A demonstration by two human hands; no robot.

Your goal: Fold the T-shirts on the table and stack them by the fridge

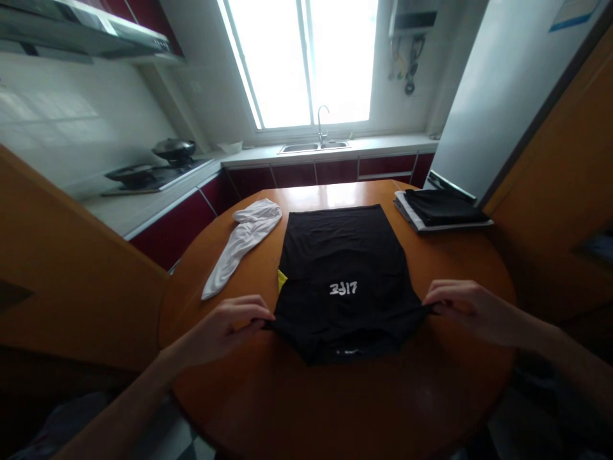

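A black T-shirt (342, 255) with small white lettering lies flat in the middle of a round wooden table (335, 396). A bit of yellow shows at its left edge. My left hand (225, 327) pinches the shirt's near left corner, fingers closed on the cloth. My right hand (462, 305) pinches the near right corner the same way. The cloth is pulled taut between both hands.
A white garment (242, 246) lies crumpled on the table's left side. A stack of folded clothes (440, 209), black on white, sits at the far right. Beyond are a counter with sink (313, 145), a stove with pans (153, 171), and a bright window.
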